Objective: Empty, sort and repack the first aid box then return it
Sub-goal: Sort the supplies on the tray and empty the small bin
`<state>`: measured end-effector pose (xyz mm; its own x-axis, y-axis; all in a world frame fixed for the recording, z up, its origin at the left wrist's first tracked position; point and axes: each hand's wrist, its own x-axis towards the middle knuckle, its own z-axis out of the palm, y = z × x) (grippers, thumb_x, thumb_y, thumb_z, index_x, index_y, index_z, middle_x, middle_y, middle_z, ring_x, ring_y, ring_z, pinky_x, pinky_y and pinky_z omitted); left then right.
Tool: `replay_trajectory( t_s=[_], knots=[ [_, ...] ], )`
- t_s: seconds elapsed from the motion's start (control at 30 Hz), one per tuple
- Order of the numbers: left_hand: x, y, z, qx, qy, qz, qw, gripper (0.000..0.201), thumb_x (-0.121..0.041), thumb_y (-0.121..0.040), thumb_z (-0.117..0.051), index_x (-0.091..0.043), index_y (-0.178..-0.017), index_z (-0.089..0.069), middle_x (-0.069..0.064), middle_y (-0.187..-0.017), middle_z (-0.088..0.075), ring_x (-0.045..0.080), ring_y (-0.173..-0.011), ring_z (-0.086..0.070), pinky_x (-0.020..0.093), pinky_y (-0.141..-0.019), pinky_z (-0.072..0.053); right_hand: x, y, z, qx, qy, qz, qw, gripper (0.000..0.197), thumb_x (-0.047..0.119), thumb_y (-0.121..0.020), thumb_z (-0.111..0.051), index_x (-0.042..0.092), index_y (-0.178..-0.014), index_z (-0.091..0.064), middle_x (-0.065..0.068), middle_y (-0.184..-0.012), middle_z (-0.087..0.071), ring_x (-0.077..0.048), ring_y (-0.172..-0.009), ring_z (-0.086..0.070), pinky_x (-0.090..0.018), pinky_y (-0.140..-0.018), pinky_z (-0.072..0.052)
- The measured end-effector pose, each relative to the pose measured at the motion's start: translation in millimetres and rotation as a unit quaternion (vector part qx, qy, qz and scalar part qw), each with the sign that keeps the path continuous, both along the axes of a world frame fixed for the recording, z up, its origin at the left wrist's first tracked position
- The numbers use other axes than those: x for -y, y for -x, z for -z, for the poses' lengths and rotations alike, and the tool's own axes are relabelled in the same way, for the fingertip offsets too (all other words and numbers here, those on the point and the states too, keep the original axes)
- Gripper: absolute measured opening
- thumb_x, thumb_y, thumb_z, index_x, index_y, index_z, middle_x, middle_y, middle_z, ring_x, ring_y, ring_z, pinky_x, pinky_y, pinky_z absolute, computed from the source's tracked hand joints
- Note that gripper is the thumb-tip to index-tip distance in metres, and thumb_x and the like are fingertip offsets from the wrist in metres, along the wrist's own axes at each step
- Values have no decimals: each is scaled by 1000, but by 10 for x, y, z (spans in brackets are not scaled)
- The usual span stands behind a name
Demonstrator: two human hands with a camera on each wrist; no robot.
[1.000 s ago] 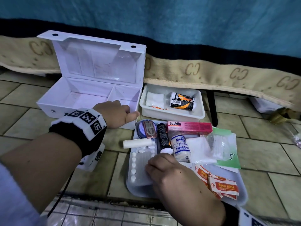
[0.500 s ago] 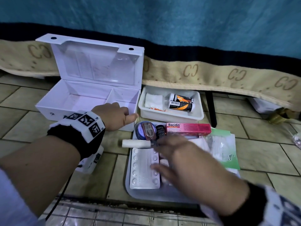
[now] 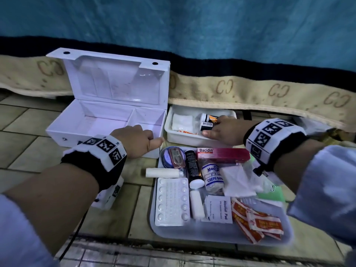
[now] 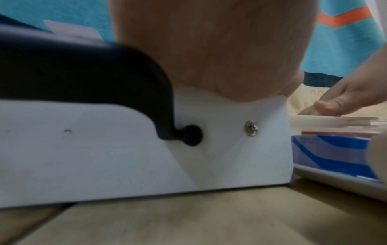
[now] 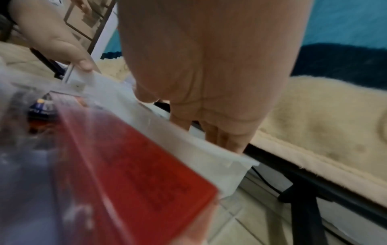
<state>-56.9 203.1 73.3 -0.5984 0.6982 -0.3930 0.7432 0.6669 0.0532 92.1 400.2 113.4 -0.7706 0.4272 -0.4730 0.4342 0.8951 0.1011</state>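
The right hand's fingers [image 3: 215,122] reach down into the small white tub [image 3: 185,140] and lie against the dark orange-labelled bottles [image 3: 207,122] there; whether they have closed round a bottle cannot be told, as the hand covers them, while the thumb [image 3: 209,134] lies out straight along the tub's near rim. The right hand [image 3: 226,132] sits at about 1 o'clock from the middle of the head view. The left hand [image 3: 135,141], at about 10 o'clock, has its fingers curled over the near front wall of the open first aid box [image 3: 86,130] by its right corner, thumb stretched toward the tub; the left wrist view shows the heel of the hand on the box's front edge above a black handle [image 4: 134,86] and a metal snap [image 4: 251,128]. The box stands on the tiled floor [image 3: 23,151] at 10 to 11 o'clock, lid upright, both compartments bare. Just to its right is the tub, holding white gauze [image 3: 182,122] beside the bottles. At 5 o'clock lies the flat tray [image 3: 173,231] with a blister pack [image 3: 172,202], a Bacidin carton [image 3: 223,155], a crepe bandage roll [image 3: 212,175], an alcohol pad [image 3: 218,210] and red plaster packets [image 3: 258,221].
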Motion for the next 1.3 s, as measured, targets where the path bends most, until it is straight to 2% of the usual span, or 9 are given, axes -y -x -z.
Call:
replay_trajectory(
  t_s=[0.17,0.33,0.47,0.53,0.63,0.83,1.07,1.13,1.3],
  knots=[
    [-1,0,2,1,-5,-2,1000,59,-69,-87,-18,-30,-116,-53,6,-114,-49,27,-106,-52,43,-96,-41,-39,93,77,-17,5,7,1000,94,77,-71,-5,5,-102,-59,-16,-111,-52,-30,-100,-52,-40,-96,-42],
    [-3,-2,5,-5,-2,1,1000,58,-68,-88,-18,-31,-116,-53,6,-115,-49,27,-105,-52,42,-94,-42,-135,68,-41,-128,30,13,991,67,58,-93,-27,1,-78,-58,-16,-77,-57,-27,-73,-53,-29,-62,-37],
    [0,-4,7,-7,-10,4,1000,59,-69,-87,-18,-30,-112,-55,6,-113,-51,26,-104,-53,41,-93,-42,-218,-127,-243,-300,61,-5,952,42,51,-78,-65,11,-83,-77,-12,-85,-66,-28,-84,-63,-35,-79,-50],
    [-7,-7,2,-7,-11,5,1000,60,-68,-87,-18,-29,-111,-56,5,-111,-52,26,-103,-54,41,-92,-43,-179,-321,-374,-347,69,-19,935,18,29,-71,-79,22,-88,-77,5,-76,-64,-17,-80,-64,-22,-74,-50],
    [-6,0,6,-7,-9,6,1000,61,-68,-87,-18,-28,-112,-56,6,-111,-52,26,-103,-54,41,-93,-43,-69,-627,-481,-236,106,-24,966,20,14,-68,-78,32,-76,-75,13,-55,-64,-2,-58,-61,-9,-53,-42],
    [-16,-5,-4,-7,-5,6,1000,59,-66,-88,-19,-28,-114,-55,7,-113,-50,28,-104,-53,42,-94,-43,116,-817,-194,-1,108,-75,991,14,23,-70,-75,30,-81,-72,15,-65,-63,0,-60,-56,-14,-57,-42],
    [-19,-5,0,-8,-3,4,1000,56,-66,-89,-20,-29,-115,-54,8,-117,-50,28,-107,-52,40,-93,-42,89,-669,-312,-57,142,-49,987,6,21,-74,-73,23,-80,-74,13,-67,-68,1,-61,-60,-16,-63,-48],
    [-19,-6,-2,-7,-2,2,1000,56,-65,-89,-20,-29,-115,-54,8,-117,-50,28,-107,-52,40,-93,-42,-32,-519,-383,-146,139,-5,980,4,22,-78,-70,21,-82,-73,9,-71,-69,-12,-68,-65,-26,-65,-53],
    [-15,-7,-2,-7,2,2,1000,57,-66,-89,-20,-30,-118,-52,8,-118,-50,28,-108,-52,42,-96,-42,-357,-67,-148,-172,1,-3,985,22,25,-86,-62,17,-105,-69,-2,-104,-65,-20,-91,-56,-25,-76,-41]
  ],
)
